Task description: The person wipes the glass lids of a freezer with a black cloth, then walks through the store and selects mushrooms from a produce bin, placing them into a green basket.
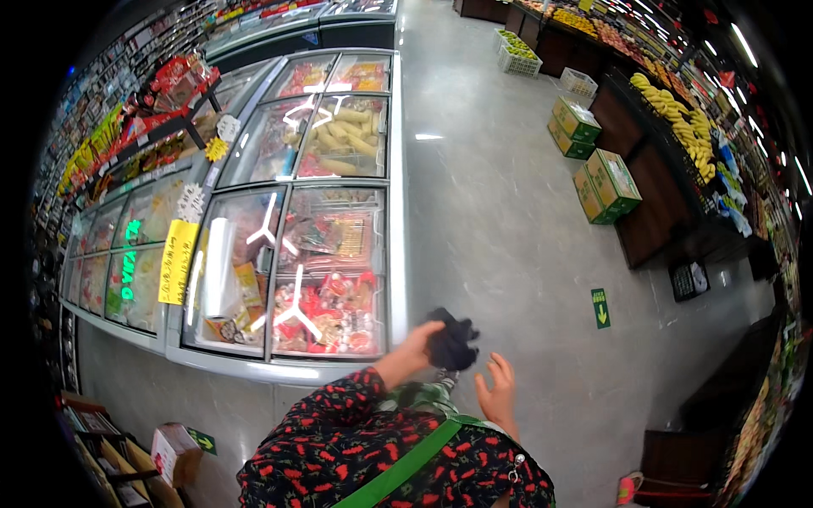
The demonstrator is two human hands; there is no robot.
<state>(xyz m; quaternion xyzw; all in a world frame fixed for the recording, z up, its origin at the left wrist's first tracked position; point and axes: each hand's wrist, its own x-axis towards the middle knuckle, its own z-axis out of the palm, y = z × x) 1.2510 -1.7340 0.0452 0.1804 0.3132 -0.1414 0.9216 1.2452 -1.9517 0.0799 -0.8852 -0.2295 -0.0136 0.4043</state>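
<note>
My left hand (pixel 406 355) grips a dark knitted glove (pixel 452 340) in front of my body, near the corner of a chest freezer (pixel 397 254). Just right of the glove, my right hand (pixel 497 388) is raised with its fingers apart and nothing in it. Under the freezer's glass lids lie red-and-white packets (pixel 327 311), and a roll of clear plastic bags (pixel 219 267) shows at the left lid. A green strap crosses my patterned top.
Green-and-yellow cartons (pixel 606 187) stand on the floor beside a dark wooden fruit stand (pixel 654 216) with bananas (pixel 676 120). A black crate (pixel 689 282) is at its near end. Lower left is an open-topped box display with a carton (pixel 174 454).
</note>
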